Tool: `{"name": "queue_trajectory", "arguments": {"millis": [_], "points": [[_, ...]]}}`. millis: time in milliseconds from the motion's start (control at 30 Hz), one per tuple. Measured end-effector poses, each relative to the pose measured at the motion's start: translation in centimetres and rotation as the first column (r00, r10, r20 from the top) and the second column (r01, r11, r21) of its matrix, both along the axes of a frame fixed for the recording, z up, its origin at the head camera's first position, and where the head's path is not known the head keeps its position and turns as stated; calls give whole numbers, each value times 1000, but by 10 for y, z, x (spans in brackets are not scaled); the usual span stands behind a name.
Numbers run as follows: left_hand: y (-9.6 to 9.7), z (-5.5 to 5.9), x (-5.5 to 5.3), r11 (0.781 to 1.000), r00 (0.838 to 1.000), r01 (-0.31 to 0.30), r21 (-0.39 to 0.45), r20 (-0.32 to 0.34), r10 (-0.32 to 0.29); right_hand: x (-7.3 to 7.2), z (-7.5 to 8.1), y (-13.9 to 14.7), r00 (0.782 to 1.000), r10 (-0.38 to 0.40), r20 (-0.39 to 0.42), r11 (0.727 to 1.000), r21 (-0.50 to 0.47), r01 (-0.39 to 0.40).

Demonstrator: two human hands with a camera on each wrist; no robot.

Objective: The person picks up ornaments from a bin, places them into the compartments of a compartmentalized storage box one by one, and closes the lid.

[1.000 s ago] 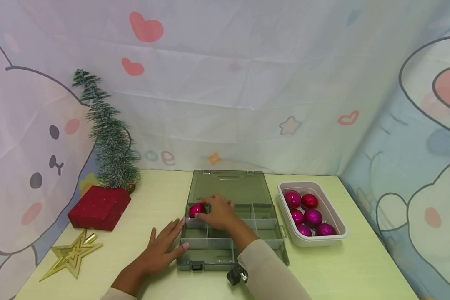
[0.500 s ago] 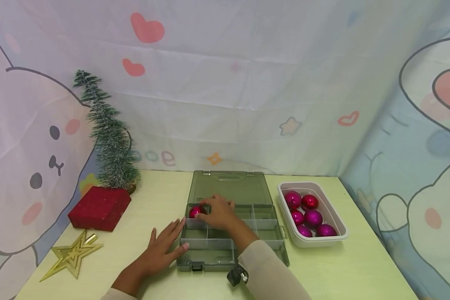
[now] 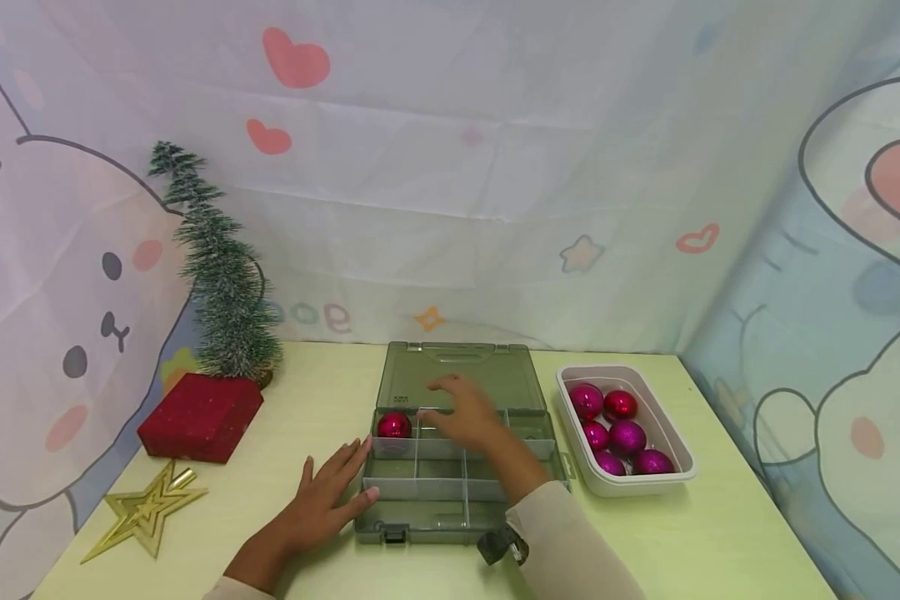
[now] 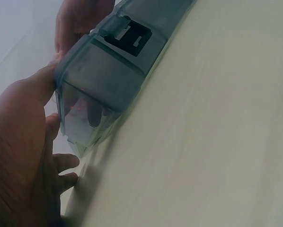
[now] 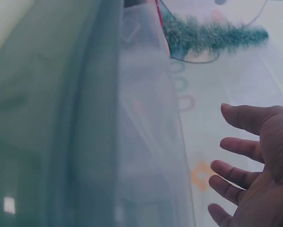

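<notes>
Inside the back-left compartment of the open, translucent grey-green plastic divided box, one glossy red ball, free of any grip. Above the back row of the box, the bare right hand, fingers spread apart and holding nothing. Against the left side of the box, the bare left hand, fingers extended and touching the edge, curled round nothing.

Chief risk, by judgement: a low sweep of the right hand across the box, enough to knock the ball out of the compartment. Likely cause: a smooth, round surface with nothing gripping it. Hard to tell whether fully below the rim; if proud of it, liable to be pressed by the flat translucent grey-green lid at the back of the box on any closing.

Near the front edge of the box, a small black device at the beige right sleeve: could snag there and drag the box over the pale yellow counter, especially with only light pressure from the left hand.

To the right of the box, a white plastic tub with six loose, shiny and glittery red and magenta balls: likely to roll and knock together if bumped by a careless forearm.
</notes>
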State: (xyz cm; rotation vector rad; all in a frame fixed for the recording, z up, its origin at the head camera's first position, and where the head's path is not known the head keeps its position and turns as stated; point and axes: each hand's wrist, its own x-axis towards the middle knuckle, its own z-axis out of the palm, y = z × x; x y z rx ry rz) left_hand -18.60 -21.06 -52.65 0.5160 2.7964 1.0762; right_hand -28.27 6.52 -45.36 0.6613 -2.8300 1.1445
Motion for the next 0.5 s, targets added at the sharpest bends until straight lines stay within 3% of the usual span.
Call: {"name": "queue_trajectory", "arguments": {"millis": [100,333,500], "points": [[0,-1,0,1000,1000,-1,-2,-7,1,-1,-1,13,999,-17,-33,1000,-24,16],[0,1,0,1000,1000,-3,7,-9,3,5,8,41,998,-64,11,993,-95,65],[1,2,1,1000,1000,-1,10,-12,1,11,13,58,996,-86,-5,993,-84,85]]}}
